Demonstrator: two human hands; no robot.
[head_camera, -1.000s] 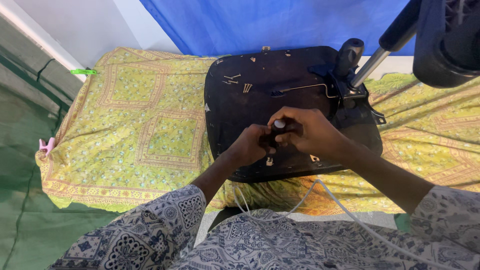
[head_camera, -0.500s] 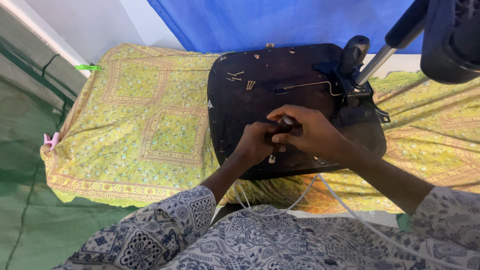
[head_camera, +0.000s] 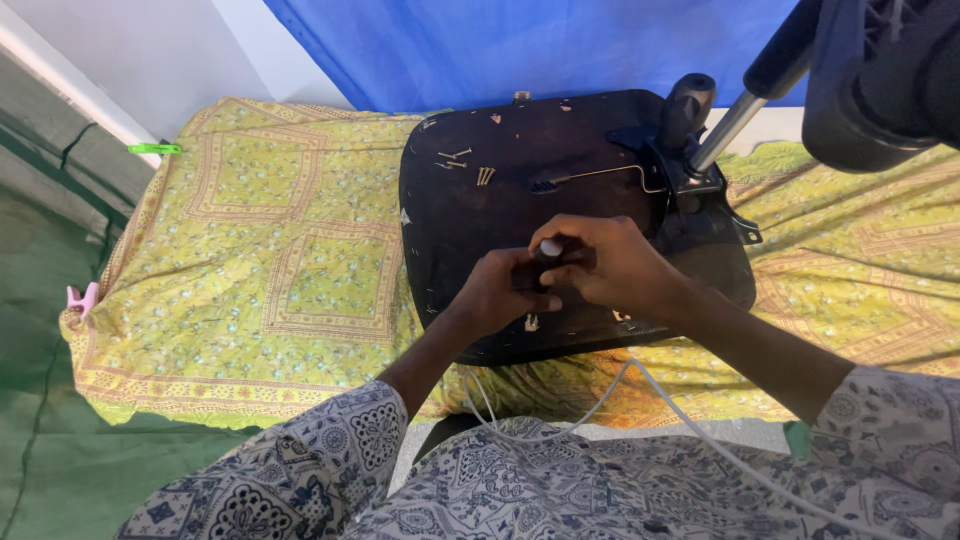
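Head view shows your yellow patterned cloth (head_camera: 250, 260) carrying the black chair seat base (head_camera: 560, 200), its position unchanged from a second ago. Both your left hand (head_camera: 500, 295) and right hand (head_camera: 610, 265) stay clenched together on a small dark tool (head_camera: 548, 250) near the front edge, loose screws (head_camera: 470, 165) lying apart.

Scene bright, even daylight, no hard glare. We see soft shadow under both hands (head_camera: 560, 280) on black seat base (head_camera: 480, 230); dark plastic swallows detail, small screws (head_camera: 470, 165) barely resolved. Yellow cloth (head_camera: 250, 260) well exposed, pattern crisp. Blue sheet (head_camera: 500, 45) saturated, slightly flat. Black object at top right (head_camera: 890, 70) close to lens, out of focus. We note mild wide-angle stretch at edges, patterned sleeves (head_camera: 300, 480) soft near bottom.
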